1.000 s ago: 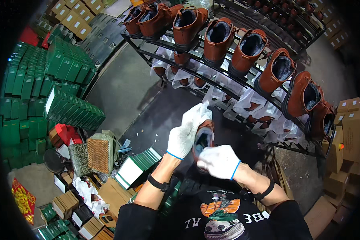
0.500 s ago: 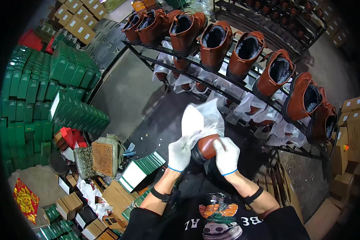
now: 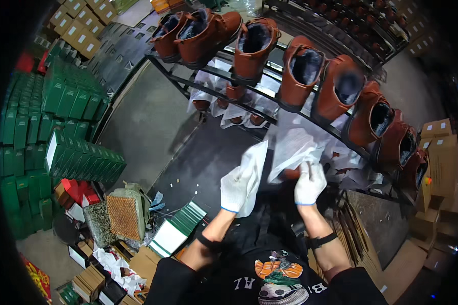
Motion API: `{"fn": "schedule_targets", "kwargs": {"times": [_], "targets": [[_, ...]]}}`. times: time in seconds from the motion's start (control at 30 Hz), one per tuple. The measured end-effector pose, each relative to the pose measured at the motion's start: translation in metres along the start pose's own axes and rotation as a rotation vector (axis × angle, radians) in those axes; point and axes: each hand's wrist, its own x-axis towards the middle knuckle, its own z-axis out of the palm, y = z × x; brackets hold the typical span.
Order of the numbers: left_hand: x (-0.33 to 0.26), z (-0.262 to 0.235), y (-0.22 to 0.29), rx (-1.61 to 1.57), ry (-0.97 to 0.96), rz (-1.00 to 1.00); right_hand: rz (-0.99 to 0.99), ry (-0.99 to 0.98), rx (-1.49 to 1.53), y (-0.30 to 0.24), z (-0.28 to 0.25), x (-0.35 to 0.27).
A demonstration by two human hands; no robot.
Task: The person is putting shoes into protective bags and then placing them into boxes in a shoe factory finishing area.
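My left hand point(image 3: 234, 189), in a white knit glove, is closed on a thin white wrapping sheet point(image 3: 256, 165) that hangs upright in front of my chest. To its right my gloved right hand point(image 3: 310, 184) has its fingers closed at the lower edge of a translucent white wrapper point(image 3: 296, 147). Some reddish-brown leather of a shoe point(image 3: 290, 174) shows under that wrapper, and the rest of this shoe is covered. Both hands are beside the near edge of a black metal rack point(image 3: 224, 98). Brown lined shoes point(image 3: 303, 71) stand in a row along its top.
White-wrapped shoes point(image 3: 351, 152) fill the rack's lower level. Green shoe boxes point(image 3: 66, 91) are stacked at the left, with a fallen row point(image 3: 180, 226) near my left forearm. A beaded seat cushion point(image 3: 124, 217) lies there too. Brown cartons point(image 3: 442, 157) stand at the right.
My hands have drawn apart. The right one moved right toward the rack with the wrapped shoe, while the left let go of it and holds a separate white sheet. The view shifted slightly.
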Motion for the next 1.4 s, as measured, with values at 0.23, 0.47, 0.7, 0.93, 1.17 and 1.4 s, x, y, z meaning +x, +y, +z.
{"fn": "schedule_targets", "kwargs": {"times": [0.23, 0.47, 0.7, 0.93, 1.17, 1.4], "targets": [[0.067, -0.018, -0.088, -0.668, 0.215, -0.002, -0.029, -0.208, -0.156, -0.05, 0.09, 0.021], [0.093, -0.085, -0.108, -0.482, 0.354, -0.001, -0.061, -0.826, -0.323, -0.063, 0.138, 0.024], [0.109, -0.091, -0.115, -0.016, 0.338, 0.026, -0.144, -0.707, -0.369, -0.119, 0.268, 0.168], [0.114, -0.104, -0.139, -0.043, 0.425, 0.03, -0.208, -0.689, 0.036, -0.12, 0.167, 0.103], [0.112, -0.101, -0.125, -0.053, 0.396, 0.076, 1.114, -0.562, 0.851, -0.196, 0.026, 0.035], [0.088, -0.123, -0.09, 0.018, 0.306, 0.509, -0.682, -1.19, 0.077, -0.16, 0.048, 0.05]]}}
